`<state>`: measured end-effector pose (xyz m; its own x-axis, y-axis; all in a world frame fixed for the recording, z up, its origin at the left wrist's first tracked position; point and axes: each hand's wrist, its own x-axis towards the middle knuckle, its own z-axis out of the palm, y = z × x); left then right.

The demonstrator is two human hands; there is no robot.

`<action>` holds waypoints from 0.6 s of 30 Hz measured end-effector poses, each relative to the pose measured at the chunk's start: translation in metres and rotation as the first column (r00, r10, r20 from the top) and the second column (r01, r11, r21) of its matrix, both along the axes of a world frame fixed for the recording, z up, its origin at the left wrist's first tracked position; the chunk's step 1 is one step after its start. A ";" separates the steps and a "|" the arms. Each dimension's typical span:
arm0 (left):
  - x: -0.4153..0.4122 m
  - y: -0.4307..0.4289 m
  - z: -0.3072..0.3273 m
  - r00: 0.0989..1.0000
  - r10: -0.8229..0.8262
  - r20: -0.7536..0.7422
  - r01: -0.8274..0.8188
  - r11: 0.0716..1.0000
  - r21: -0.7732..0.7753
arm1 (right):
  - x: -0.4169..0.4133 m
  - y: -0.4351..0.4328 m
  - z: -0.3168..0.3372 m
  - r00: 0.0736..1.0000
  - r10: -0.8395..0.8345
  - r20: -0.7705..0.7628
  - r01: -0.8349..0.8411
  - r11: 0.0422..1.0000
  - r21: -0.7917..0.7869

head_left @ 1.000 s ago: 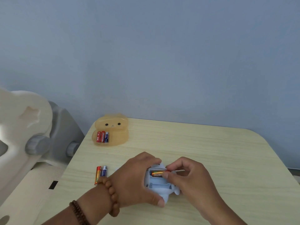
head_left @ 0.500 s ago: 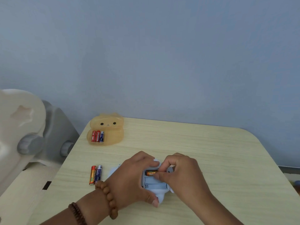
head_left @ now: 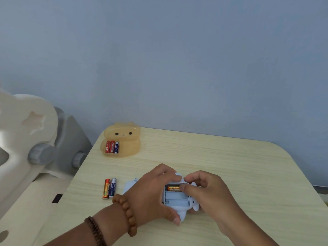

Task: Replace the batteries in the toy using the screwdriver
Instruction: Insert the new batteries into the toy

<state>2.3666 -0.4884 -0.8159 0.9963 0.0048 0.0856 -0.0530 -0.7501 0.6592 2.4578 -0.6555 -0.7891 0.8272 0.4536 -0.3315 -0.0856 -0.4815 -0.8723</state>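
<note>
A pale blue toy (head_left: 179, 201) lies on the table with its open battery bay facing up. My left hand (head_left: 150, 194) grips the toy from the left. An orange-and-black battery (head_left: 173, 188) sits in the bay's top slot, and the thumb and fingers of my right hand (head_left: 207, 194) press on its right end. The two lower slots look bare. Two loose batteries (head_left: 109, 188), one orange and one blue, lie side by side left of my left wrist. A pale blue piece (head_left: 130, 185), perhaps the bay cover, pokes out behind my left hand. No screwdriver shows.
A translucent orange bear-shaped box (head_left: 122, 139) holding three batteries (head_left: 112, 147) stands at the table's back left corner. The light wood table (head_left: 239, 174) ends at a blue wall. A cream and grey child's chair (head_left: 35, 139) stands to the left of the table.
My right hand has pushed the orange-and-black battery down into the top slot, with its fingers now curled over the toy's top edge. The camera has shifted slightly; the left hand keeps its grip.
</note>
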 end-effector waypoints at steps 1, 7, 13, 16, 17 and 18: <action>0.000 -0.001 0.000 1.000 -0.002 -0.002 0.002 1.000 0.002 | -0.001 0.001 -0.001 1.000 -0.011 -0.014 0.011 1.000 0.001; 0.002 0.000 -0.002 1.000 0.000 0.014 -0.001 1.000 0.013 | 0.005 0.004 -0.002 0.999 -0.034 -0.010 0.034 0.999 -0.007; 0.001 -0.001 -0.002 1.000 0.000 -0.006 0.000 1.000 -0.029 | -0.001 0.005 0.004 0.998 0.052 -0.031 -0.055 0.995 -0.087; 0.003 -0.006 0.004 1.000 0.010 -0.030 -0.011 1.000 -0.006 | -0.006 0.006 0.001 0.995 0.085 0.047 -0.078 0.988 -0.136; 0.003 -0.005 0.009 0.999 0.019 -0.048 -0.019 1.000 -0.006 | -0.007 0.006 -0.001 0.990 0.105 0.090 -0.091 0.985 -0.146; 0.002 -0.002 0.015 0.996 0.040 -0.080 -0.041 0.999 -0.021 | -0.009 0.006 -0.003 0.987 0.114 0.116 -0.097 0.985 -0.139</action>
